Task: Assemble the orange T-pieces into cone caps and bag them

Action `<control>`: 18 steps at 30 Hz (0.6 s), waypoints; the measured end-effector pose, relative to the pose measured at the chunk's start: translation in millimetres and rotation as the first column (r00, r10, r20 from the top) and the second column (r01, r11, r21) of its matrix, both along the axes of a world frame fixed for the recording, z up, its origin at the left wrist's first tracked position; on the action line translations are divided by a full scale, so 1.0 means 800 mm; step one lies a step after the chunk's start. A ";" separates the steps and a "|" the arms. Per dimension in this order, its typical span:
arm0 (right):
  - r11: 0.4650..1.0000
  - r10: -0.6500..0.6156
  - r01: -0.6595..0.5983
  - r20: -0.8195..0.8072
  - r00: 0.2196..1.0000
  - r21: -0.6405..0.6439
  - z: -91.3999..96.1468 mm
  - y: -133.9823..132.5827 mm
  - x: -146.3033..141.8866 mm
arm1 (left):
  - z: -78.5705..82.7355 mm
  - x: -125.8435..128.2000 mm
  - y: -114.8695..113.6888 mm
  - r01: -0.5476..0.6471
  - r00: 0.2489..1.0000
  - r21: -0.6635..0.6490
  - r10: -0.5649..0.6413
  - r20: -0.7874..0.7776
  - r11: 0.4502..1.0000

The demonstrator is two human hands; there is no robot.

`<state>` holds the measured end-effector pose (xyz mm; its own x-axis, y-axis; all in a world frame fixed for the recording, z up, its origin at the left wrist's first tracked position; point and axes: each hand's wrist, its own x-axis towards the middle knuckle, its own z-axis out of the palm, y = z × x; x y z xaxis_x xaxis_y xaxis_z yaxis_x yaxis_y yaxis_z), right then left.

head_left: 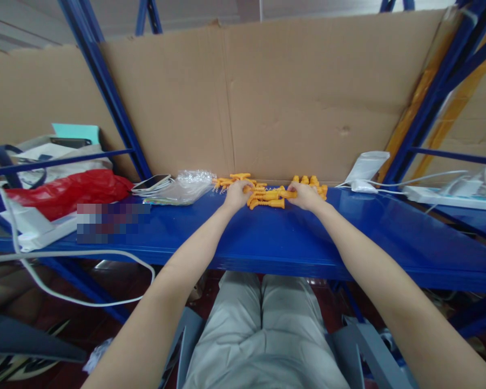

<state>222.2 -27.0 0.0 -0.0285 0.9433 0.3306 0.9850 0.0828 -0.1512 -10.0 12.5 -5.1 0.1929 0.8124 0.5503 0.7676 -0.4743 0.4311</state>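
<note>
Small orange plastic pieces, some with thin metal spirals like corkscrews, lie in a cluster on the blue shelf. My left hand (238,195) is closed at the near side of the T-shaped orange corkscrew handles (240,176), its fingertips on an orange piece partly hidden by them. My right hand (306,196) pinches the end of an orange plastic tube (287,194), pointing left. Between the hands lie finished-looking orange corkscrews (267,203), side by side. Behind my right hand stand several orange tube-like pieces (304,179), partly covered by the hand.
Left of the pieces lie clear plastic bags (186,189) and a phone-like white device (153,183). A red plastic bag (76,189) and a white cable (117,253) are farther left. Cardboard (291,97) stands behind; a white power strip (449,198) lies right on the blue shelf (372,232).
</note>
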 end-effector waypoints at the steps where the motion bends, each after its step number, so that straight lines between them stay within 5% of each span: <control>1: 1.000 -0.001 0.001 0.000 1.000 0.001 0.000 0.001 0.000 | 0.000 0.001 -0.001 0.008 1.000 0.005 -0.008 -0.017 1.000; 18: 0.974 0.217 -0.203 -0.140 0.966 0.103 -0.011 0.020 0.010 | -0.020 -0.004 0.021 0.083 0.996 0.156 -0.084 0.000 0.984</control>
